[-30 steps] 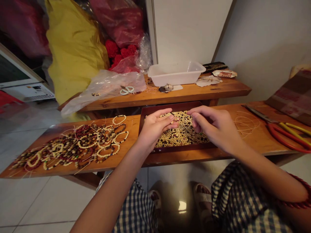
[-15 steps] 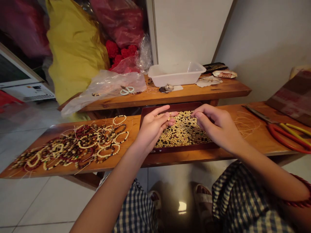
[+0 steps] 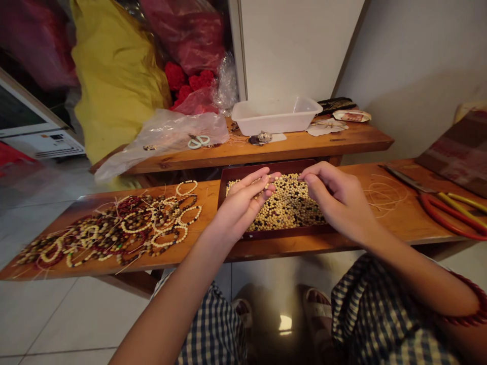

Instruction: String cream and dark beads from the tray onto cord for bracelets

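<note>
Over a dark red tray (image 3: 279, 233) filled with small cream and dark beads (image 3: 292, 203), my two hands face each other. My left hand (image 3: 245, 200) is turned palm inward, thumb against the curled fingers, with a few cream beads held at the fingertips. My right hand (image 3: 337, 195) is closed in a pinch on a thin needle (image 3: 293, 178); its tip points left to the beads in my left hand. To the left, a heap of beaded bracelets (image 3: 133, 223) with loose thread ends lies on the wooden bench (image 3: 205, 218).
Large scissors (image 3: 452, 208) with red and yellow handles and a coil of thread (image 3: 386, 195) lie right of the tray. Behind, a second bench holds a white plastic tub (image 3: 276, 119), small scissors (image 3: 199, 142) and a clear plastic bag (image 3: 167, 132). A cardboard box (image 3: 460, 152) stands far right.
My left hand has shifted slightly right and tilted a little, uncovering more beads at the tray's left end. The right hand stays almost in place, still pinching the needle.
</note>
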Motion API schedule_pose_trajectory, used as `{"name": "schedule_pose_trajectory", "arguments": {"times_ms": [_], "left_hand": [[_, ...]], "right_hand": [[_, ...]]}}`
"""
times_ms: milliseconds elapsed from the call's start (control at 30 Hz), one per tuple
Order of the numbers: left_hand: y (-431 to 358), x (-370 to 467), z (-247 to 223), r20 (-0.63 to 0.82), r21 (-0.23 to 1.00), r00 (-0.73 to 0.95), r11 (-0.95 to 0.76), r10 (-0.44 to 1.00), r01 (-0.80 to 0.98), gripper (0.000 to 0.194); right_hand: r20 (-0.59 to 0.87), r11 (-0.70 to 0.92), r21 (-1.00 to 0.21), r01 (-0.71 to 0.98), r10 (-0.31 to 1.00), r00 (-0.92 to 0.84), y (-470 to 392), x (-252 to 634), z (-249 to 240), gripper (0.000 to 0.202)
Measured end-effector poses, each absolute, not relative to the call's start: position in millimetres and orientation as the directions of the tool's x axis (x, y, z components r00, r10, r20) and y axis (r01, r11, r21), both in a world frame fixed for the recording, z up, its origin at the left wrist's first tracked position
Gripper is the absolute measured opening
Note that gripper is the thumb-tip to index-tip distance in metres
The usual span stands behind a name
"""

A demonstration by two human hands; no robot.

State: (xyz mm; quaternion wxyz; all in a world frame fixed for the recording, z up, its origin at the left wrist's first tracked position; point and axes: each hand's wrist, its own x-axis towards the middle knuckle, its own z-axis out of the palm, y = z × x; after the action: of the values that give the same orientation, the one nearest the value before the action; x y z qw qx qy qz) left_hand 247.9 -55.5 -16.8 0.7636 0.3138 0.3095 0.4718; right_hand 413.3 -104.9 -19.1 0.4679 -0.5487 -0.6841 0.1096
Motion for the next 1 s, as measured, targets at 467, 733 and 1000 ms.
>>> {"name": "schedule_pose_trajectory", "arguments": {"times_ms": [467, 733, 1000], "left_hand": [[-57.5, 248.4, -16.0, -0.171, 0.796, 0.351, 0.339, 0.921, -0.502, 0.040], [-58.0, 248.0, -15.7, -0.173, 0.805, 0.346, 0.334, 0.922, -0.490, 0.041], [-59.5, 248.2, -19.2, -0.104, 0.854, 0.361, 0.270, 0.927, -0.445, 0.047]], "right_hand": [[0.608, 0.402, -0.529, 0.747, 0.794, 0.003, -107.3, 410.6, -18.8, 0.015], [0.615, 0.396, -0.511, 0.763, 0.788, 0.003, -108.0, 410.6, -18.1, 0.014], [0.537, 0.400, -0.458, 0.794, 0.836, -0.112, -103.9, 410.3, -25.3, 0.016]]}}
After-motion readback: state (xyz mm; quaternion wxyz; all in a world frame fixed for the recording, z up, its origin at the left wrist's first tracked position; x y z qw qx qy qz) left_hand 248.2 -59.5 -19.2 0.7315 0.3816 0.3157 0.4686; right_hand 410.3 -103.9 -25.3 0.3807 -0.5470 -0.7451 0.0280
